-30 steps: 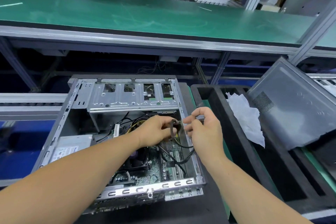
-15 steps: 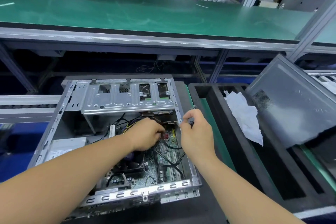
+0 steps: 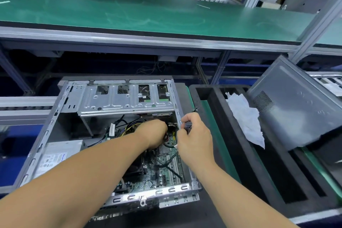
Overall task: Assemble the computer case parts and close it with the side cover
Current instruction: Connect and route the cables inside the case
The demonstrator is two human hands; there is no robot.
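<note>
The open computer case [image 3: 55, 116] lies on its side in front of me, its motherboard [image 3: 166, 170] and drive cage [image 3: 125, 102] exposed. My left hand [image 3: 153, 133] reaches down inside near the case's right wall, fingers curled and hidden among the cables. My right hand [image 3: 194, 135] hovers at the right wall and pinches a black cable connector [image 3: 187, 127]. The grey side cover [image 3: 296, 105] leans tilted at the right, apart from the case.
A black foam tray [image 3: 218, 135] with a crumpled white sheet [image 3: 246, 118] sits right of the case. A green-topped shelf [image 3: 148, 15] runs across above. The power supply [image 3: 61, 152] fills the case's left corner.
Both hands have sunk lower and further into the case. The left hand went deeper under the drive cage, and the right hand followed with the cable toward the right wall.
</note>
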